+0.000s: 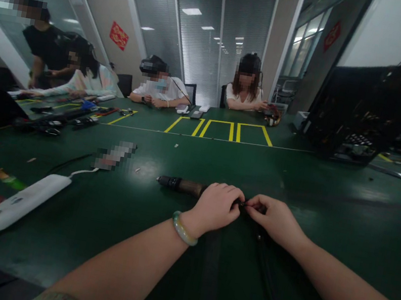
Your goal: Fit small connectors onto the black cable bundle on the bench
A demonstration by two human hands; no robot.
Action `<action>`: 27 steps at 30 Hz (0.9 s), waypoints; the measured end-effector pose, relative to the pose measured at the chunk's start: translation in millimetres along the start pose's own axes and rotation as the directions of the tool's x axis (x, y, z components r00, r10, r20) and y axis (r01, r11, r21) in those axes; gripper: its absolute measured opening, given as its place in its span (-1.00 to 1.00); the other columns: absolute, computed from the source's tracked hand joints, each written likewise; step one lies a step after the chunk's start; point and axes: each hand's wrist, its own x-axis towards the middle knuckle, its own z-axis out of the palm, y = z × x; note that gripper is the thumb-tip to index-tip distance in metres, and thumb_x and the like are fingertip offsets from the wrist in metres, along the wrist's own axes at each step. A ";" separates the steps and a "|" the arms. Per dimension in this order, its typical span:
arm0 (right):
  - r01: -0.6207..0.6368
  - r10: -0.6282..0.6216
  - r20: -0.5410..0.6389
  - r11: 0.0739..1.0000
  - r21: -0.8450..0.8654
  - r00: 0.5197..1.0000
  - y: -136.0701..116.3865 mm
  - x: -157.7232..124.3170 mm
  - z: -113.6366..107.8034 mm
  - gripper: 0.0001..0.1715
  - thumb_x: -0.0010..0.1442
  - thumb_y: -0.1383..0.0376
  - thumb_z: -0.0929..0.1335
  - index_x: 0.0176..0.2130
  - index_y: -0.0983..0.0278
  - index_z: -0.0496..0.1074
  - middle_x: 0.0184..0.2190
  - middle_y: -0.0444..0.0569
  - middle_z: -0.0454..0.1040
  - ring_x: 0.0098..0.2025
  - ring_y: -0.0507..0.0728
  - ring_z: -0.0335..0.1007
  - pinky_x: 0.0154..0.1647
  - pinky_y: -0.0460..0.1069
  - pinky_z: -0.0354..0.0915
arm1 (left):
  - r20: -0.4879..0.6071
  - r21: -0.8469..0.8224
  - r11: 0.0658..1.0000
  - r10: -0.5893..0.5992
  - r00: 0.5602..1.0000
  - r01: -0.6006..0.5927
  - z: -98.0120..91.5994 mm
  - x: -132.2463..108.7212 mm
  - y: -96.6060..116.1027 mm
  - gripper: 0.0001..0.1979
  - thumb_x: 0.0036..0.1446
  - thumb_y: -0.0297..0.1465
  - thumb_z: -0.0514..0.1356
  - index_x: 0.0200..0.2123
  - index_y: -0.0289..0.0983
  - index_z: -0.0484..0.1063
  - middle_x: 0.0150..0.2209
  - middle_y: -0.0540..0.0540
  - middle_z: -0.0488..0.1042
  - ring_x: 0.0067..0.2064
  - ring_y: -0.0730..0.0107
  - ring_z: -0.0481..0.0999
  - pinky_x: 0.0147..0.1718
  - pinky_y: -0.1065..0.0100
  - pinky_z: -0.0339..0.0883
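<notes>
Clamped on the dark tool (189,188), the left hand (219,204) aims its tip toward nine o'clock; the right hand (270,215) pinches an unclear part (242,204) at three o'clock, which could slip if the five-o'clock cable (269,271) tugs

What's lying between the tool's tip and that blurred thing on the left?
A small white scrap lies between the tool and the blurred thing, on the green table, in the head view.
</notes>
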 end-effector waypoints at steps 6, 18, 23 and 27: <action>-0.013 0.014 0.015 1.000 -0.021 1.000 -3.4 -0.3 -2.7 -0.84 0.17 0.23 0.35 -0.24 0.18 0.52 -0.32 -0.13 0.56 -0.29 0.11 0.48 -0.31 -0.05 0.32 | 0.009 -0.002 1.000 0.019 1.000 -0.019 -0.9 -1.0 -0.5 -0.87 0.19 -0.40 0.10 -0.18 -0.21 0.38 -0.20 -0.01 0.46 -0.14 0.31 0.41 -0.09 0.21 0.27; -0.021 0.022 0.021 1.000 -0.019 1.000 -4.1 -0.4 -2.0 -0.87 0.19 0.23 0.35 -0.25 0.16 0.51 -0.34 -0.16 0.56 -0.33 0.09 0.47 -0.37 -0.08 0.30 | 0.002 -0.015 1.000 0.010 1.000 -0.010 -0.7 0.2 -1.0 -0.87 0.17 -0.42 0.12 -0.19 -0.21 0.38 -0.20 -0.01 0.46 -0.15 0.30 0.41 -0.13 0.21 0.26; -0.010 0.010 0.021 1.000 0.010 1.000 -2.6 0.2 -0.5 -0.88 0.18 0.25 0.35 -0.26 0.17 0.50 -0.35 -0.16 0.56 -0.33 0.08 0.48 -0.35 -0.08 0.30 | 0.002 -0.007 1.000 0.011 1.000 -0.011 0.8 0.1 -2.0 -0.86 0.15 -0.44 0.11 -0.20 -0.20 0.38 -0.20 -0.01 0.46 -0.14 0.29 0.41 -0.12 0.20 0.25; -0.014 0.014 0.016 1.000 0.001 1.000 -1.7 0.3 -0.2 -0.88 0.18 0.24 0.35 -0.26 0.17 0.50 -0.36 -0.16 0.56 -0.34 0.09 0.48 -0.37 -0.07 0.29 | 0.000 -0.021 1.000 0.008 1.000 -0.008 0.4 -0.1 -1.8 -0.87 0.16 -0.43 0.10 -0.20 -0.20 0.38 -0.21 -0.02 0.46 -0.15 0.28 0.41 -0.13 0.21 0.24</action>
